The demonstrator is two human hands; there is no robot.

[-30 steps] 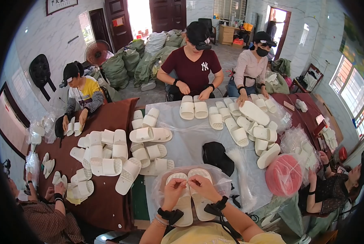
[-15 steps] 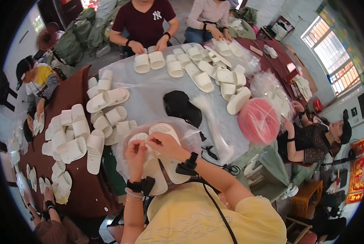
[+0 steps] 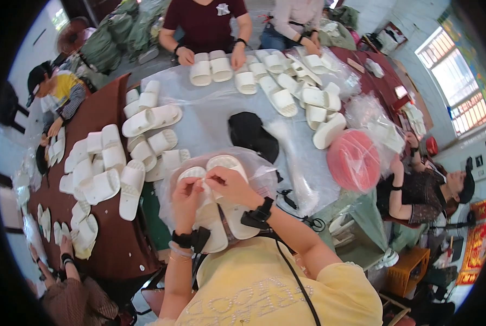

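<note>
A pair of white slide slippers, the left one (image 3: 214,238) and the right one (image 3: 240,224), lies close in front of me on a clear plastic bag (image 3: 169,209). Above their straps my left hand (image 3: 187,200) and my right hand (image 3: 229,186) come together with fingers pinched, the fingertips almost meeting. Whatever small thing is between them is too small to make out. Black bands with small boxes sit on both my wrists. Beyond the bag lies a black cloth-like item (image 3: 253,137).
White slippers lie heaped on the brown-covered table (image 3: 99,239) at left and on the grey sheet's far side. A pink roll (image 3: 354,161) and a bundle of clear strips (image 3: 300,174) lie to the right. Several co-workers sit around. An orange crate (image 3: 407,270) stands low at right.
The whole view has shifted slightly, the scene sliding rightward. My hands stay pinched over the slippers. Across the table, a co-worker's hands have moved apart to either side of a slipper pair.
</note>
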